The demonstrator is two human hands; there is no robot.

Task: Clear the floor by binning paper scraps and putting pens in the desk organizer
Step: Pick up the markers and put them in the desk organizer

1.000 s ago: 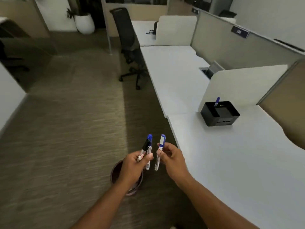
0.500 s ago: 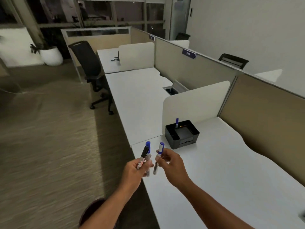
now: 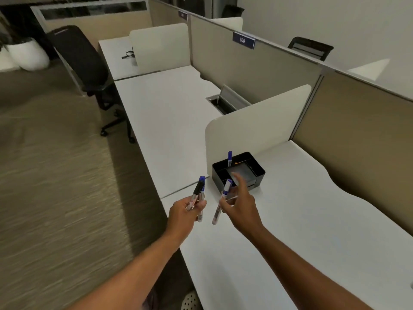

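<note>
Bench: white bench (image 3: 312,220) running along beige partition panels, with a cream divider (image 3: 252,126) standing across it.
Organizer: black desk organizer (image 3: 257,172) sitting on the bench, just in front of the cream divider; one blue-capped pen (image 3: 229,158) stands upright in its rear left compartment.
Left hand: left hand (image 3: 184,212) held above the bench edge, fingers closed around two pens (image 3: 198,193), one black-capped and one blue-capped, caps pointing up and away.
Right hand: right hand (image 3: 240,205) raised just short of the organizer, thumb and fingers gripping a single blue-capped pen (image 3: 222,200); the index finger is extended toward the organizer, and the pen tilts with its cap up.
Gap: the two hands are near each other but apart, pens not touching.
Floor: brown carpet (image 3: 55,175) to the left of the bench.
Chair: black office chair (image 3: 85,63) standing at the next bench section, well apart from the hands.
Planter: white planter (image 3: 29,53) at the far left.
</note>
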